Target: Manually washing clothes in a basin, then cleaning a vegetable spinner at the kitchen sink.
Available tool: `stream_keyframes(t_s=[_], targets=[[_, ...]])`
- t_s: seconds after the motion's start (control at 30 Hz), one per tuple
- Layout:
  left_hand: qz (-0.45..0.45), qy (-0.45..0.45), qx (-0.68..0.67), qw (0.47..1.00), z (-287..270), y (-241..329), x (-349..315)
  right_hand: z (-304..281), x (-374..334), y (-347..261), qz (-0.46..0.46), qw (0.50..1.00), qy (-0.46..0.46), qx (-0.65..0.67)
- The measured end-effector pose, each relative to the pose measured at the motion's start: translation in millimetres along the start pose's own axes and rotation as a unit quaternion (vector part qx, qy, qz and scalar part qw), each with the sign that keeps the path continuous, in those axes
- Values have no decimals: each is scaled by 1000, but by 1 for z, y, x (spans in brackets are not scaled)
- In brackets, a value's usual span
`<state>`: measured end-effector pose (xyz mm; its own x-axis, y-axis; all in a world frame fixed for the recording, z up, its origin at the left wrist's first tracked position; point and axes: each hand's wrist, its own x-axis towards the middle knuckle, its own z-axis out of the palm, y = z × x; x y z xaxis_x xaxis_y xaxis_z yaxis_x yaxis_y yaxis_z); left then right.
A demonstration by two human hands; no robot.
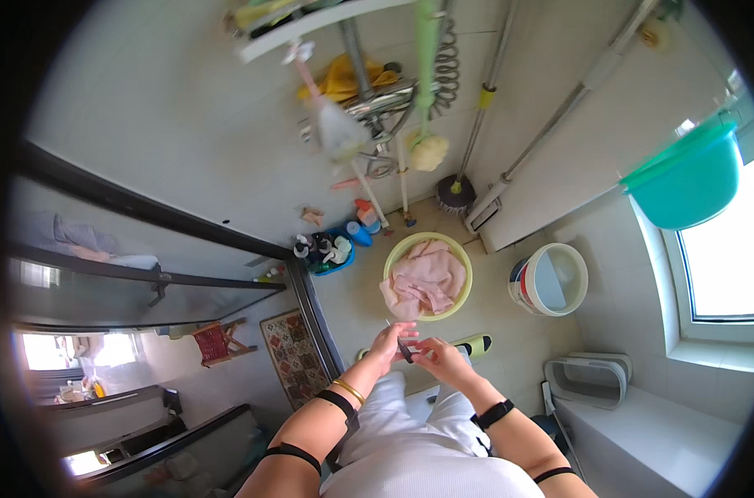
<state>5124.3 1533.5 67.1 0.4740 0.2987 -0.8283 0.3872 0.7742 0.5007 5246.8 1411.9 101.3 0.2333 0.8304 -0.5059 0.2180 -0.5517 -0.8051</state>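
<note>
My left hand [388,347] and my right hand [443,362] are close together in front of my lap. Between them is a small, narrow dark object [405,351]; its kind is too small to make out. My left fingers curl beside its upper end, while my right fingertips pinch near its lower end. Just beyond the hands stands a pale yellow basin [469,286] on the tiled floor. A crumpled pink cloth [431,270] lies in it, with one edge hanging over the near left rim.
A white bucket [582,282] stands right of the basin. Bottles fill a blue basket [341,264] at the left. Yellow-green slippers [481,343] lie near my feet. A brush [456,193] leans in the corner; a turquoise basin [684,178] hangs by the window.
</note>
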Motion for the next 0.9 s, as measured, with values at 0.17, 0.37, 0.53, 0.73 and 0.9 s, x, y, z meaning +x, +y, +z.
stream_keyframes(t_s=[0.17,0.37,0.53,0.73,0.9], targets=[[-41,-40,-35,998,-54,-28,11,80,35,8,-45,998,31,-36],[7,-15,18,1000,-115,-85,51,140,77,64,31,998,31,-39],[-16,131,87,987,-173,-144,163,164,140,185,127,991,-37,34],[-43,327,263,907,-247,-233,335,93,238,366,163,980,72,-92],[-98,343,261,897,-263,-288,437,35,324,384,41,972,164,-161]])
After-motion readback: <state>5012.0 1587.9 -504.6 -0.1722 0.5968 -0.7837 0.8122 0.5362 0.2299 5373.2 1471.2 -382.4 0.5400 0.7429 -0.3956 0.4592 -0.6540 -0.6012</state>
